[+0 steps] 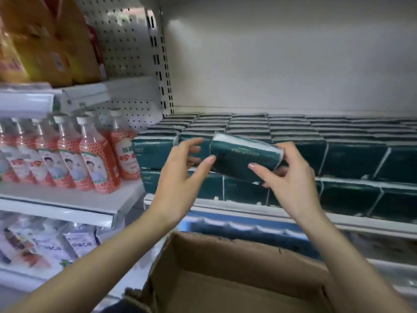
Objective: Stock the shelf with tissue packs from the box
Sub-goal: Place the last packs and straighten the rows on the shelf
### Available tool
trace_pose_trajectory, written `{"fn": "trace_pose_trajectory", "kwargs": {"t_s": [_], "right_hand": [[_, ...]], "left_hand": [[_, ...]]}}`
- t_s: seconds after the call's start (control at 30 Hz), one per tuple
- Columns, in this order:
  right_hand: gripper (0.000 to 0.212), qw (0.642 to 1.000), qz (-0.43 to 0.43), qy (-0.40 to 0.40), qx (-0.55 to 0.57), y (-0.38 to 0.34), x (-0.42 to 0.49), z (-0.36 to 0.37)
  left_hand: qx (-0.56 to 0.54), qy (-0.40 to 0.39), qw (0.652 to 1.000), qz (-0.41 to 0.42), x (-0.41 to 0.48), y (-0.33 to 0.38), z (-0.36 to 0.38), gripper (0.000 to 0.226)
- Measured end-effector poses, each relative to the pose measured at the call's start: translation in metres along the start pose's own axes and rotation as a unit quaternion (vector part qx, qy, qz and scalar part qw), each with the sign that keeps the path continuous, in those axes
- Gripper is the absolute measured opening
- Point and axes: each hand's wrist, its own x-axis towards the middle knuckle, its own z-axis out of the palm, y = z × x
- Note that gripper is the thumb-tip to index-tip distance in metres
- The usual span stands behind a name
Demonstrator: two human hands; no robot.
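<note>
Teal tissue pack (244, 158), one, in left hand (180, 179) and right hand (292, 177).

Soft, even light fills the shelf (282, 64); glare flares on the pegboard (126, 30). Orange packs (33, 41) upper left are blurred, and wide-angle distortion bends the edges.

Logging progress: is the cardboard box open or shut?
Open: the cardboard box has its flaps apart, bare inside floor showing.
</note>
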Motion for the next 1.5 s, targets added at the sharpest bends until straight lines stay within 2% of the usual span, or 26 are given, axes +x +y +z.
{"fn": "trace_pose_trajectory", "kwargs": {"t_s": [0.1,0.17,0.27,0.37,0.5,0.6,0.67,0.73,0.83,0.9,0.97,1.1,1.27,1.4,1.5], "right_hand": [[0.047,0.999,0.005,-0.007,-0.033,-0.003,0.012,0.038],[0.044,0.998,0.012,-0.006,-0.065,-0.002,0.02,0.058],[0.044,0.994,0.013,0.006,-0.106,0.001,0.031,0.08],[0.044,0.994,0.011,0.017,-0.11,0.007,0.041,0.099],[0.053,0.992,-0.008,0.024,-0.123,0.013,0.043,0.118],[0.061,0.985,-0.035,0.062,-0.155,0.013,0.042,0.127],[0.062,0.957,-0.117,0.102,-0.247,0.014,0.041,0.132],[0.058,0.906,-0.206,0.14,-0.341,0.016,0.041,0.135],[0.055,0.863,-0.281,0.114,-0.403,0.016,0.044,0.14],[0.06,0.849,-0.316,0.058,-0.42,0.018,0.048,0.145],[0.065,0.842,-0.311,0.02,-0.441,0.02,0.054,0.148],[0.069,0.852,-0.267,-0.006,-0.45,0.021,0.07,0.149],[0.071,0.862,-0.262,-0.019,-0.434,0.018,0.067,0.149],[0.074,0.866,-0.261,-0.016,-0.426,0.012,0.066,0.141],[0.077,0.866,-0.258,-0.02,-0.427,0.009,0.065,0.137]], "left_hand": [[0.035,0.14,0.989,-0.026,0.011,-0.039,-0.031,0.035],[0.057,0.17,0.981,-0.072,0.018,-0.073,-0.049,0.051],[0.094,0.133,0.976,-0.142,0.027,-0.115,-0.065,0.079],[0.075,0.073,0.978,-0.183,0.04,-0.138,-0.068,0.094],[0.046,0.014,0.981,-0.19,0.058,-0.148,-0.062,0.098],[0.035,0.023,0.98,-0.197,0.068,-0.151,-0.058,0.089],[0.014,0.034,0.979,-0.202,0.071,-0.153,-0.058,0.099],[0.005,0.036,0.978,-0.204,0.073,-0.155,-0.06,0.117],[-0.002,0.038,0.977,-0.211,0.076,-0.16,-0.061,0.137],[-0.009,0.04,0.977,-0.209,0.077,-0.162,-0.061,0.139],[-0.015,0.041,0.977,-0.207,0.078,-0.162,-0.061,0.138],[-0.018,0.035,0.979,-0.2,0.08,-0.162,-0.061,0.124],[-0.023,0.035,0.977,-0.209,0.079,-0.161,-0.063,0.131],[-0.041,0.059,0.977,-0.199,0.076,-0.153,-0.065,0.088],[0.017,0.104,0.981,-0.163,0.069,-0.149,-0.066,0.079]]}}
